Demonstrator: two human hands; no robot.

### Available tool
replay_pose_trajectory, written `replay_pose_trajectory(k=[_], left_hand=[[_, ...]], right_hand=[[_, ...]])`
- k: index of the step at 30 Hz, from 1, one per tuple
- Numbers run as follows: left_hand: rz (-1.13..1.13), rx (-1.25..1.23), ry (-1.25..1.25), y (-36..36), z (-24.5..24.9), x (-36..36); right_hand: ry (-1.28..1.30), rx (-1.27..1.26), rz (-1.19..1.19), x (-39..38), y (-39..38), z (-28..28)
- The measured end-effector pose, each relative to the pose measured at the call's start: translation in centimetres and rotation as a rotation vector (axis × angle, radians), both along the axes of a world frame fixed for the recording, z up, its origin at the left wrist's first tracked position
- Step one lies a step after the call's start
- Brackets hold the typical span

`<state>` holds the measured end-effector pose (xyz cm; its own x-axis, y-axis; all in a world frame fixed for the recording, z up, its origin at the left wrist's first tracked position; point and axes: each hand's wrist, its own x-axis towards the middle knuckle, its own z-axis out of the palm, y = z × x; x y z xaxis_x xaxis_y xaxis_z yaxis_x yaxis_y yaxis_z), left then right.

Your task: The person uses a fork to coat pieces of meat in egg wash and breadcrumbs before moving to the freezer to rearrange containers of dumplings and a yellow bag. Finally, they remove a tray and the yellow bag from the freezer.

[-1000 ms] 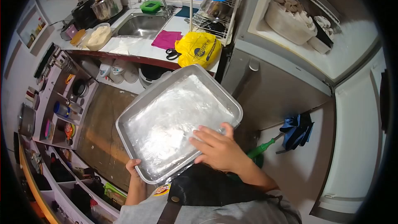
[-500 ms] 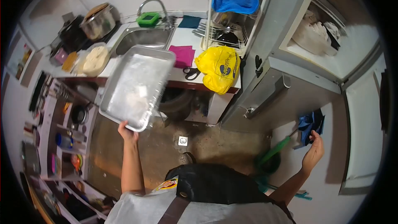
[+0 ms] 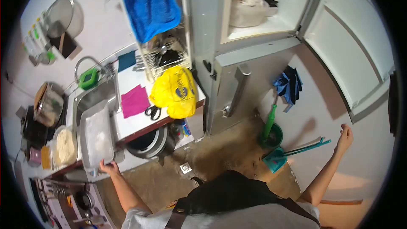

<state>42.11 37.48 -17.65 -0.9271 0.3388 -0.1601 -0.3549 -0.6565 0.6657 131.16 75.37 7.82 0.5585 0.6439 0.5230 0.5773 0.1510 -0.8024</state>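
Note:
My left hand [image 3: 110, 167] grips the near edge of a shallow silvery metal tray [image 3: 87, 144], which is held tilted in front of the sink. Shiny clear film seems to lie over the tray, and a small whitish patch shows inside it. Far to the right, my right hand [image 3: 345, 138] is raised with loosely bent fingers and nothing visible in it. The white wall is behind that hand. Above and left of it, the freezer compartment [image 3: 292, 12] of the fridge stands open, with whitish plastic bags [image 3: 250, 10] inside and its door [image 3: 356, 38] swung out to the right.
A sink [image 3: 95, 97], pink cloth [image 3: 135, 101], scissors [image 3: 153, 112] and yellow plastic bag [image 3: 176, 93] are on the counter. A bowl of pale dough-like food [image 3: 65, 146] stands at left. A green bucket [image 3: 274, 135] and teal dustpan [image 3: 275, 160] are on the floor by the fridge.
The view has turned right, toward the fridge and its open freezer. The tray, still in my left hand, now appears lower left. My right hand remains held out to the right.

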Motion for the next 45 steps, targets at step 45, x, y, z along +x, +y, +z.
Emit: replay_pose_trajectory(k=[45], left_hand=[[0.469, -1.352, 1.232, 29.3, 18.9, 33.8]], right_hand=[[1.096, -1.233, 1.994, -47.0, 6.6, -8.3]])
